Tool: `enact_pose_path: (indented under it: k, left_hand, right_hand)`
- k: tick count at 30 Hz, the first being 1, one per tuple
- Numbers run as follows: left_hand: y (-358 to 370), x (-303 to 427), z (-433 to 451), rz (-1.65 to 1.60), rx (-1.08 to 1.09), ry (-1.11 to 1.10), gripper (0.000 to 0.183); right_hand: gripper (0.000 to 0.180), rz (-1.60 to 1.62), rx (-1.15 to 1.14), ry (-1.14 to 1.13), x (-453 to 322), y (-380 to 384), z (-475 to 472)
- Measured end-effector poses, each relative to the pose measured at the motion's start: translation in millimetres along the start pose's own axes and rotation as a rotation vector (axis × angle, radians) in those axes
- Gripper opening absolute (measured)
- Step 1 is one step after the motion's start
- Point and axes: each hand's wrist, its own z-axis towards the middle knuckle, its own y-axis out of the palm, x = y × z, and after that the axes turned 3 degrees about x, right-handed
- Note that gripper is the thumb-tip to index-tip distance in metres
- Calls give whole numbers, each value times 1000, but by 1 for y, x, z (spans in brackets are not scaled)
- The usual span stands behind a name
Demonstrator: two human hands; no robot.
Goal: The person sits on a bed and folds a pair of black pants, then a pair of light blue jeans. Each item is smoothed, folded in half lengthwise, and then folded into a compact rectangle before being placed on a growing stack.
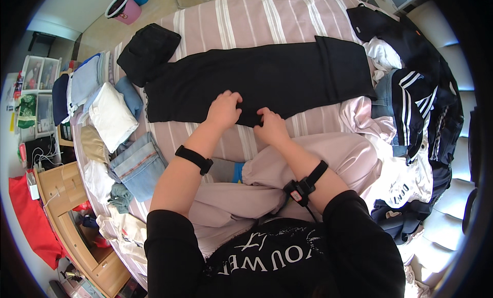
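Observation:
A long black garment (265, 71) lies spread crosswise on the striped bed in front of me. Its right end has a fold across it, and a serrated-looking edge shows at the left. My left hand (225, 110) rests on the near half of the cloth, fingers curled; whether it grips any fabric cannot be made out. Close by on its right, my right hand (271, 126) has the near edge of the garment between thumb and fingers. Touching the garment's upper left corner is a folded black garment (150, 51).
Folded jeans (140, 167), a white folded garment (113, 117) and other clothes line the bed's left side. Loose clothes, including a black striped jacket (414, 105) and a pink garment (362, 119), heap at the right. A pink bin (129, 13) stands beyond the bed (246, 24).

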Motion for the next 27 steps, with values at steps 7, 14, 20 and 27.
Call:
enact_pose_path:
  k: [7,14,20,27]
  left_hand:
    - [21,-7,-20,-180,45,-104,31]
    - [23,-7,-25,-323,94,-13,39]
    - [13,-7,-20,-243,62,30,43]
    - [12,-7,-12,-214,163,145,45]
  right_hand:
    - [41,934,123,502,4,9,3]
    - [31,1400,14,662,3,10,10]
    - [25,1109,-118,538,-2,5,14]
    - [37,808,-217,208,2,7,25]
